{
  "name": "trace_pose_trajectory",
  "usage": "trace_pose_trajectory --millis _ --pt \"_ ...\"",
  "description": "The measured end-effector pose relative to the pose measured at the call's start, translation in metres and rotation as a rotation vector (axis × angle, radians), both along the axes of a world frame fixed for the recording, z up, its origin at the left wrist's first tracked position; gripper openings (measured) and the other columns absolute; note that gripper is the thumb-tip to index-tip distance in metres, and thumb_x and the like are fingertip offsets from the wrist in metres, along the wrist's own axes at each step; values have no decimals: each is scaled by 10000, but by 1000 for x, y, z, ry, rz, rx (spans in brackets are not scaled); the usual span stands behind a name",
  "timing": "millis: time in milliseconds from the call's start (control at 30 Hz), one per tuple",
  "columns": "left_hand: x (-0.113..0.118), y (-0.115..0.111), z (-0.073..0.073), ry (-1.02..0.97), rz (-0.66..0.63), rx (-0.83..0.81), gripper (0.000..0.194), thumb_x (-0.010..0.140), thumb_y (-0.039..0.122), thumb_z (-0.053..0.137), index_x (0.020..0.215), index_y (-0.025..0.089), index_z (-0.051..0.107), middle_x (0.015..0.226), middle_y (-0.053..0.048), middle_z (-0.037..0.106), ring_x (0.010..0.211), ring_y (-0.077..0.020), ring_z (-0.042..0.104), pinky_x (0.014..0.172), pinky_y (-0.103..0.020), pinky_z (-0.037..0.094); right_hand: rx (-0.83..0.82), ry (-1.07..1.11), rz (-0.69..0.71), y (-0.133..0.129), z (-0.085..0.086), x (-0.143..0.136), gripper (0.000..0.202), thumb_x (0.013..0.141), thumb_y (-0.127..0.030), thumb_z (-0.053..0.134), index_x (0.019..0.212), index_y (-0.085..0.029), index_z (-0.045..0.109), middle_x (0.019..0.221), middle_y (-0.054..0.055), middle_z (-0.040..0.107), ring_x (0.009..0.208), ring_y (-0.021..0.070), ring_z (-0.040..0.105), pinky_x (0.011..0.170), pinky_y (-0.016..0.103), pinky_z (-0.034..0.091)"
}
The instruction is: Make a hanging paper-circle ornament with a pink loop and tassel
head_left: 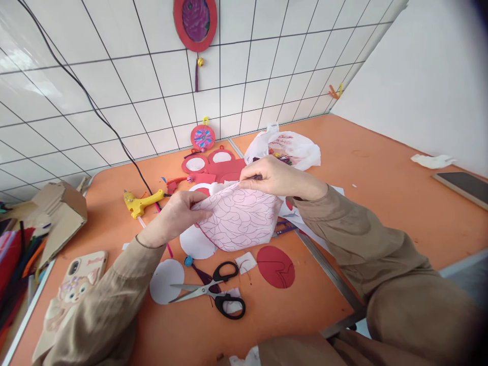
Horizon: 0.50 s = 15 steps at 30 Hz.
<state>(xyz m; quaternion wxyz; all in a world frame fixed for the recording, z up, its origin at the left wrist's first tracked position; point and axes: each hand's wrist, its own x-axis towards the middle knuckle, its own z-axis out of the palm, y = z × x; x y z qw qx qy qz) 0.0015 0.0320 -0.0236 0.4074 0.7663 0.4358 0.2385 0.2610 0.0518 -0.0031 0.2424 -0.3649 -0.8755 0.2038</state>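
Observation:
A pale pink cloth (242,218) with a darker leaf-like line pattern hangs stretched between my hands above the table. My left hand (186,211) pinches its upper left edge, fingers closed. At its top edge nearer the right, my right hand (272,178) is closed on the cloth, with a dark bit showing by the fingers. Black-handled scissors (208,290) lie below, their blades apart over a white paper disc (166,281). A red disc (275,267) with a drawn line lies to their right. Another white disc (196,241) is partly covered by the cloth.
A yellow glue gun (141,203) lies at the left, near a phone (72,284) and a cardboard box (63,216). Behind the cloth are red paper pieces (224,169) and a white plastic bag (301,150). A dark flat device (465,188) lies far right.

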Motion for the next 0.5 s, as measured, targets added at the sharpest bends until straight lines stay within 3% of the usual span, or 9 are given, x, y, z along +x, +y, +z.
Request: trace_pose_trajectory --millis 67,133,233,300,367,433,500 --pt "-2 1 1 65 -20 -2 241 786 277 616 576 169 570 508 41 489 494 -90 469 463 -222 376 5 -3 3 -1 0 0 291 906 -270 549 631 -174 550 588 -18 517 568 83 400 560 268 316" --pt "-1 0 1 150 -5 108 287 821 297 596 565 172 560 523 30 521 519 -99 494 485 -232 377 14 -6 13 -1 0 -2 279 911 -265 542 648 -172 563 602 -18 518 580 85 411 577 268 326" --pt "4 -5 -1 171 31 369 151 799 293 662 906 196 703 893 -42 726 825 -180 645 665 -272 485 25 -15 40 -1 -1 -4 297 927 -293 530 661 -171 580 620 -15 536 592 90 419 595 275 327" --pt "9 -8 -4 145 25 482 380 776 274 704 1149 207 665 1121 -86 713 991 -220 644 755 -298 507 27 -24 65 -2 -1 -7 315 933 -310 524 662 -166 592 630 -8 560 593 93 427 593 279 323" --pt "15 -9 -5 141 26 540 330 798 251 686 1122 191 678 1040 -91 726 903 -206 652 717 -294 502 22 -34 89 -3 -1 -9 320 936 -314 515 673 -157 606 641 1 584 595 93 444 588 276 325" --pt "18 -8 -5 143 34 563 130 846 232 622 931 181 707 822 -52 710 730 -164 616 641 -273 465 22 -38 109 -4 -1 -10 314 939 -313 505 692 -154 614 642 2 593 591 92 458 581 267 329" --pt "18 -7 -2 142 28 533 181 884 232 559 748 173 662 671 -14 636 624 -129 541 585 -255 414 31 -25 103 -5 0 -11 251 925 -314 533 748 -160 622 676 -2 611 608 94 483 590 258 346"
